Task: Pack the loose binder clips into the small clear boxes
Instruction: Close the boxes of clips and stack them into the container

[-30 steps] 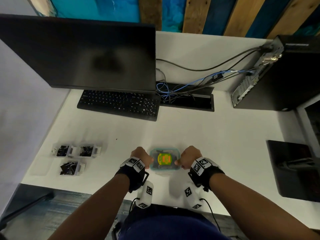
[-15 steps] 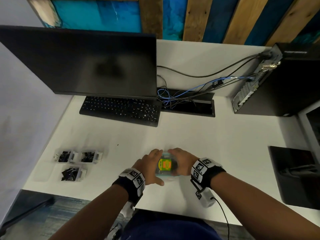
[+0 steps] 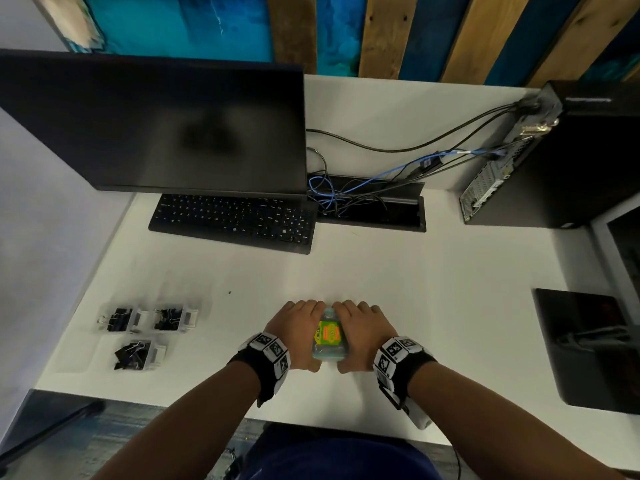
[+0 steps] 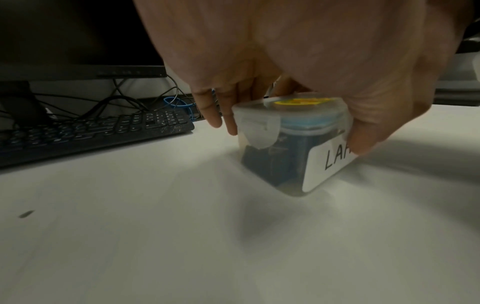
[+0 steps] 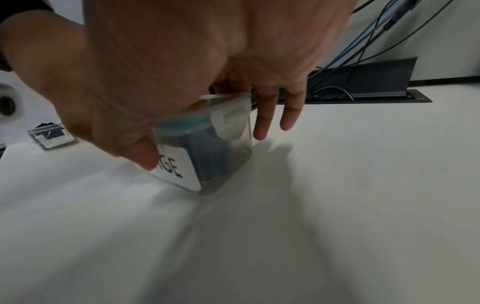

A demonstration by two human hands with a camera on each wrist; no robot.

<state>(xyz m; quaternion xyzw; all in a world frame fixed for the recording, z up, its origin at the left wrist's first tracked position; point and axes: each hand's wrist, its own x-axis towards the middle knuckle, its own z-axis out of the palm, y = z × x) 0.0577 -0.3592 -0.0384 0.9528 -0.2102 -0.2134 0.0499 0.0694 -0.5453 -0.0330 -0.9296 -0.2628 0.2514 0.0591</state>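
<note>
A clear lidded container (image 3: 329, 336) with a yellow-green sticker on its lid stands on the white desk (image 3: 433, 289) near the front edge. Its front wall bears a white label reading LARGE (image 4: 330, 164), and dark contents show through the wall (image 5: 207, 156). My left hand (image 3: 299, 332) grips its left side, thumb (image 4: 363, 139) on the label, fingers down the far wall. My right hand (image 3: 365, 332) grips its right side the same way, thumb (image 5: 142, 156) on the label. Three small clear boxes (image 3: 123, 320) (image 3: 173, 318) (image 3: 138, 355) holding black binder clips sit at the left.
A black keyboard (image 3: 235, 221) and monitor (image 3: 156, 123) stand behind the hands. A cable tray (image 3: 370, 209) with blue and black cables lies at the back, a PC tower (image 3: 554, 161) at the back right, a black pad (image 3: 588, 348) at the right edge.
Both hands went from fists at the container's left and right ends to wrapping over it, fingers reaching down the far side and thumbs on the front label.
</note>
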